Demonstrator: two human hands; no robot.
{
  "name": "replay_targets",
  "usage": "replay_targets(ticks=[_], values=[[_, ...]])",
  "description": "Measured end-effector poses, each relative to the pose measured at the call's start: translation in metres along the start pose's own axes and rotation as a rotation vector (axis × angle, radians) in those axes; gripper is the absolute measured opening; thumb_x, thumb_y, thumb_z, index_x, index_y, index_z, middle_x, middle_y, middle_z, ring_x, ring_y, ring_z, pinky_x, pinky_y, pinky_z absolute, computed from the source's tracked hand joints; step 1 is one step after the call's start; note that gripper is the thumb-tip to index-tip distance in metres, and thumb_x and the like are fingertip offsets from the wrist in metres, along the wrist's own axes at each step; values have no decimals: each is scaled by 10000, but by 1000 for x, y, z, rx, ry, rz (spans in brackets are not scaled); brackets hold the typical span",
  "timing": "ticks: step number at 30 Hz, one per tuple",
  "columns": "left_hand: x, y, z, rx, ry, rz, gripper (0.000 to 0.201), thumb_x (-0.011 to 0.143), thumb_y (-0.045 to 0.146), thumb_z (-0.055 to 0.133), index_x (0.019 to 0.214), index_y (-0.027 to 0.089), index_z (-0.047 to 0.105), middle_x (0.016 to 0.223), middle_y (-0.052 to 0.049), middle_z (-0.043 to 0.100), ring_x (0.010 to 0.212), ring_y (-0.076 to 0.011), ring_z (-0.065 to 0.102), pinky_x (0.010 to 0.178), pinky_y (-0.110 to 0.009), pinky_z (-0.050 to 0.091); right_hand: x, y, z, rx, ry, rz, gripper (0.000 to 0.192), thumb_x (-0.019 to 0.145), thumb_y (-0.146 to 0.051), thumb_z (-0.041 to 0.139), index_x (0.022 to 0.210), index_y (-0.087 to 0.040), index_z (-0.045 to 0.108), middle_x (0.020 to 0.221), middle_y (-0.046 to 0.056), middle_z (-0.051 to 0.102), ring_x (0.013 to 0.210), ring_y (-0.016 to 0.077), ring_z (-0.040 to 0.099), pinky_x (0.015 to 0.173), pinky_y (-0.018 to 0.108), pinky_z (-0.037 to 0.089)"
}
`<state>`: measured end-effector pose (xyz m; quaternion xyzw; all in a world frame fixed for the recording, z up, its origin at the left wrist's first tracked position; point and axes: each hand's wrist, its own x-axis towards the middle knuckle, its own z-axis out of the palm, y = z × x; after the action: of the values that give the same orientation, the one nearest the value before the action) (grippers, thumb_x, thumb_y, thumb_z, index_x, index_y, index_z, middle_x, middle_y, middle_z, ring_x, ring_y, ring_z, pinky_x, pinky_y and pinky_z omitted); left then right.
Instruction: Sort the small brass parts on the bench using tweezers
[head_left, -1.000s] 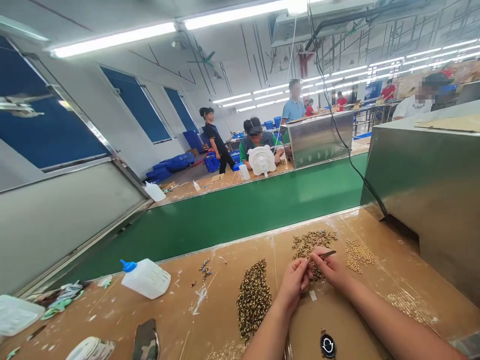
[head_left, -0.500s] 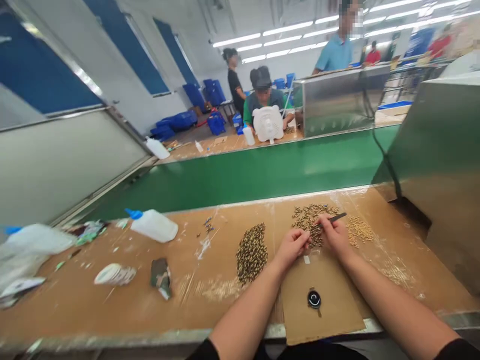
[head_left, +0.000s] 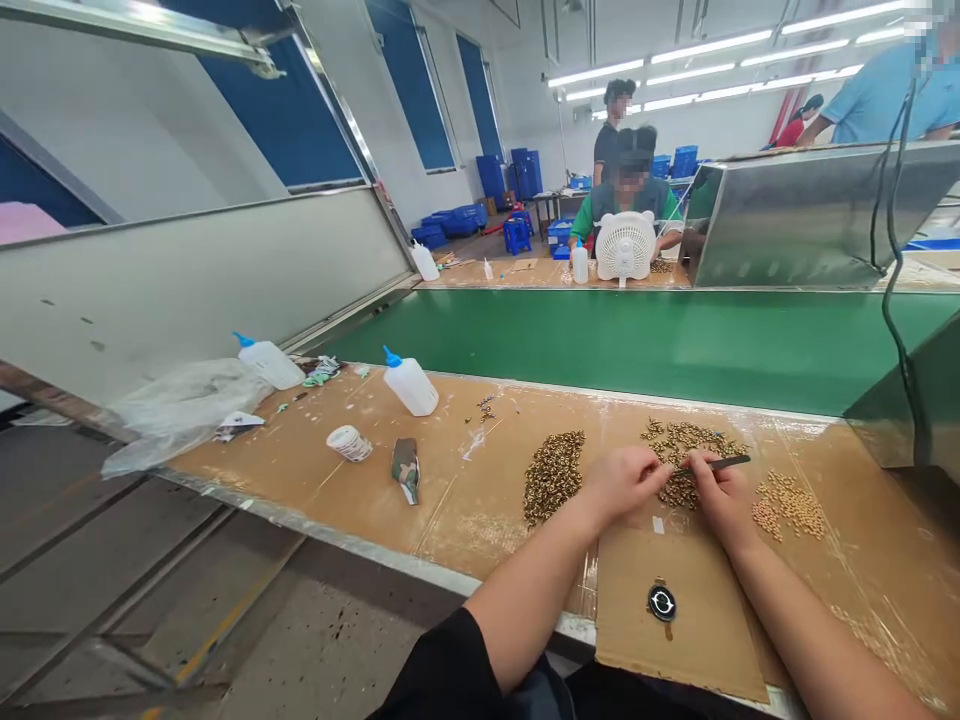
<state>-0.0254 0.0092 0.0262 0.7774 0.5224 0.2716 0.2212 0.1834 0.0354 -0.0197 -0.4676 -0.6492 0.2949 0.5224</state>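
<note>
Factory hall with a green conveyor belt [head_left: 600, 340] and a long brown cardboard-covered worktop [head_left: 315, 470] under tube lights.

Grey panels and blue windows stand on the left, a steel machine housing [head_left: 802, 215] on the far side, where a seated person works behind a white round fan [head_left: 625, 247]. On the worktop lie a crumpled clear plastic bag [head_left: 180, 405], two white squeeze bottles with blue caps [head_left: 409, 383], a flat cardboard sheet [head_left: 675, 620] with a black round badge [head_left: 661, 602], and three heaps of small brass-coloured metal parts [head_left: 553, 475]. The left hand [head_left: 626, 483] is closed, fingers pinched together at the middle heap; what it holds I cannot tell. The right hand [head_left: 721, 495] grips thin dark metal tweezers [head_left: 718, 463] over the same heap.
</note>
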Motion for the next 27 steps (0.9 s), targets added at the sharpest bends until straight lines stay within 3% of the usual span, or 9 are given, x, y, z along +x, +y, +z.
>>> replay_targets(ticks=[4,7,9,12,14,15,21,25,27], values=[[24,-28,-55,417,-45,-416,483,1090,461,396,1036,194,795,1070,-129,806,999,-236,738,867,-315,515,2,1,6,-15,-62,-69,578,986,-679,577,693,-195,694,648,42,651,612,199,610,608,311,471],[47,-62,-91,524,-52,-550,522,1098,378,357,1098,99,799,1197,-242,778,1154,-311,731,990,-382,520,2,-1,12,-1,-94,-128,572,1011,-649,552,672,-201,657,630,34,626,598,190,595,606,306,454],[59,-81,-105,586,-89,-616,491,1091,339,392,1107,55,792,1243,-282,755,1214,-345,715,1039,-415,519,1,-2,16,11,-106,-159,568,1030,-625,531,658,-207,628,619,30,612,594,187,590,605,302,445],[68,-98,-110,674,-157,-662,424,1100,348,453,1150,66,765,1275,-250,740,1221,-320,710,1076,-455,535,0,-3,24,32,-122,-187,547,1051,-583,510,661,-211,603,608,22,597,591,179,583,611,295,431],[71,-106,-108,732,-206,-668,376,1044,424,630,1277,137,696,1311,-139,714,1184,-261,701,1044,-498,579,1,-3,28,51,-119,-192,526,1052,-560,511,669,-210,598,610,19,598,596,175,585,613,290,420],[72,-109,-107,759,-227,-666,415,1017,428,680,1326,151,667,1338,-131,688,1179,-261,693,1017,-496,599,2,-3,30,57,-117,-189,513,1049,-549,517,674,-209,599,614,19,604,601,175,589,615,289,416],[74,-127,-104,864,-309,-652,423,1014,408,687,1355,161,649,1357,-130,670,1174,-260,687,991,-486,613,4,-3,39,103,-143,-153,445,1033,-487,556,692,-206,609,651,25,648,640,174,626,656,284,427],[70,-132,-103,881,-308,-631,441,1010,421,694,1367,169,641,1364,-125,666,1177,-257,685,992,-489,614,4,-1,43,118,-149,-155,449,1023,-474,571,667,-202,594,651,21,636,653,165,622,662,275,415],[68,-131,-104,877,-288,-617,343,1035,364,644,1279,127,690,1300,-141,699,1153,-268,700,1004,-475,595,4,-2,44,132,-151,-147,440,1015,-475,576,673,-199,600,651,18,632,653,161,615,660,272,405]])
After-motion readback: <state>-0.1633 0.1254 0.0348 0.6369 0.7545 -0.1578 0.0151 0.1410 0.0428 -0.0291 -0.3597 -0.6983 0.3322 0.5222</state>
